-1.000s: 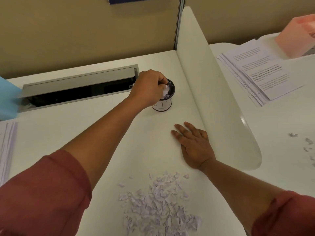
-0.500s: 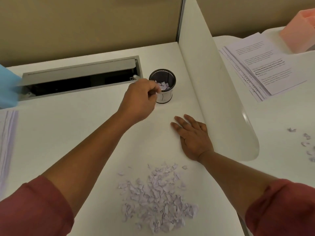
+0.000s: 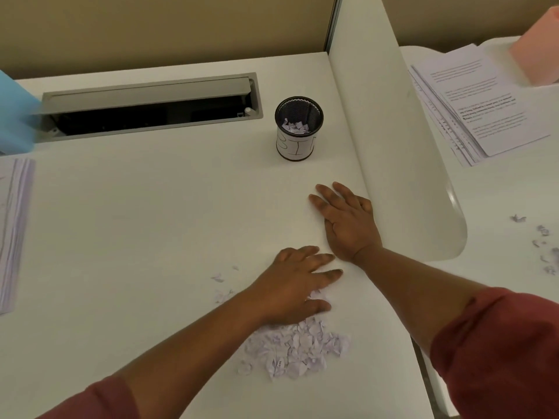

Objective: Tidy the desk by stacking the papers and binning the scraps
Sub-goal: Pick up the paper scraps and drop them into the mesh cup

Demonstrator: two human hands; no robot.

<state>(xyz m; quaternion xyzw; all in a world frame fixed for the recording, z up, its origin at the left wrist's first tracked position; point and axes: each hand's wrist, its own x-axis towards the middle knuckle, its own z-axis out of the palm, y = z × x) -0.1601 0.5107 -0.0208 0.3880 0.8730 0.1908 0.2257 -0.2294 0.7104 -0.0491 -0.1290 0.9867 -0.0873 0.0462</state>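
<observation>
A pile of small torn paper scraps [image 3: 298, 347] lies on the white desk [image 3: 145, 225] near its front edge. My left hand [image 3: 298, 282] lies over the pile's far side, fingers spread and nearly straight, touching the scraps. My right hand [image 3: 344, 220] rests flat on the desk beside the divider, fingers straight. A small black mesh bin [image 3: 299, 128] with a white paper label stands at the back, holding a few scraps. A stack of papers [image 3: 13, 231] lies at the left edge.
A white curved divider [image 3: 390, 146] separates this desk from the neighbouring one, where printed sheets [image 3: 472, 98], a pink box [image 3: 538, 52] and a few loose scraps [image 3: 541, 246] lie. An open cable tray [image 3: 151, 111] runs along the back. A blue object [image 3: 13, 113] stands at far left.
My left hand left the bin and came back toward me, opening and landing on the scrap pile. My right hand stayed flat on the desk.
</observation>
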